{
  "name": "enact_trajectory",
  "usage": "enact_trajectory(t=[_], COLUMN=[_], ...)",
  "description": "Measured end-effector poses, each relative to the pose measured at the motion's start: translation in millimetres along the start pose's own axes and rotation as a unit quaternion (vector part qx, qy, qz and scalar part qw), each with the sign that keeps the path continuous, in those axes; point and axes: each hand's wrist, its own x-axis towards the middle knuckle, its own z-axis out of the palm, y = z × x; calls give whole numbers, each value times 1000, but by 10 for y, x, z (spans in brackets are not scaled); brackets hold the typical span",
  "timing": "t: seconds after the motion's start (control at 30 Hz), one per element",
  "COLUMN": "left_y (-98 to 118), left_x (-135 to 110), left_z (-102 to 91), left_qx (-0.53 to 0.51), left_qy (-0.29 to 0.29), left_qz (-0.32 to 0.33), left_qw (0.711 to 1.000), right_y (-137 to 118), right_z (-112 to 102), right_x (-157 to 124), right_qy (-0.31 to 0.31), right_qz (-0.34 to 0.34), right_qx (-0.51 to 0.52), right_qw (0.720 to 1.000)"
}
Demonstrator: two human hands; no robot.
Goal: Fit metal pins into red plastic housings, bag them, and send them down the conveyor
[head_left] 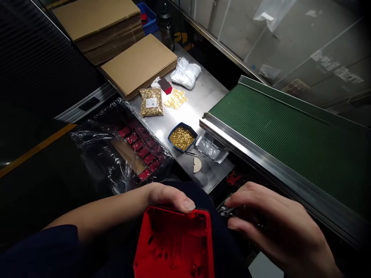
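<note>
My left hand [165,197] grips the top edge of a red plastic housing [176,243], open side up, low in the view over my lap. To its right my right hand [272,227] hovers with fingers curled over a small dark shiny thing; what it holds I cannot make out. Ahead on the steel table [203,98] stands a small blue tray of gold-coloured bits [182,138], with tweezers [194,154] lying beside it.
A plastic-lined bin of red housings [139,148] sits to the left. A bag of gold bits [151,102], yellow stickers [175,99], a white bag [185,72] and flat cardboard stacks [139,61] lie farther back. A green conveyor belt [284,131] runs along the right.
</note>
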Motion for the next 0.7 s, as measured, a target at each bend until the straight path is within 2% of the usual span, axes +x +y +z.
enact_trajectory(t=[0.2,0.4,0.57,0.7], left_y=[28,142,150,134], left_x=[12,27,35,37], left_z=[13,95,164,157], left_qx=[20,88,79,67], left_qy=[-21,-10,22,9], left_qz=[-35,-79,-71,-71], left_qw=[999,993,994,995], right_y=[8,2,-18,-42], right_z=[72,53,52,47], right_x=[35,17,33,17], right_qy=[-35,-48,-52,-51], right_qz=[-1,-15,-19,-11], right_qx=[4,8,15,23], right_qw=[999,999,998,998])
